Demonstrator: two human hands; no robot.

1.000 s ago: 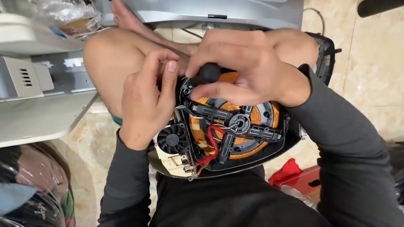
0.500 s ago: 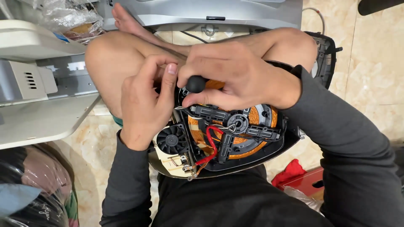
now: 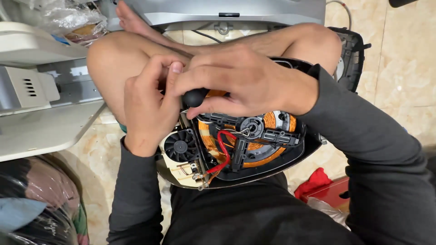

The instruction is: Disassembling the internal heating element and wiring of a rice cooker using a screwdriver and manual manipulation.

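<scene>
Copper windings of an opened cooker (image 3: 240, 149) fill the middle of the head view, the only view there is: its cover is already off, so the orange coil (image 3: 268, 122), a black plastic frame over it, a small black fan (image 3: 180, 145) at lower left of the shell and a red wire (image 3: 222, 154) curling down to the near edge all lie bare. The cooker rests on the person's crossed legs, tilted toward the lower left of the frame. The right hand (image 3: 245, 81) is closed firmly round a black screwdriver handle (image 3: 195, 96), whose shaft is hidden beneath the fingers, so where the tip sits cannot be told. The left hand (image 3: 150, 106) is curled just beside it at the shell's upper left edge, fingertips pinched together near the handle (what they pinch, if anything, is hidden). Judging by this, the opening is done and work on the inner parts is in hand; coil, fan and board are all still mounted. At the left lie grey casing panels (image 3: 41, 90), at lower right a red cloth (image 3: 313, 183).
</scene>
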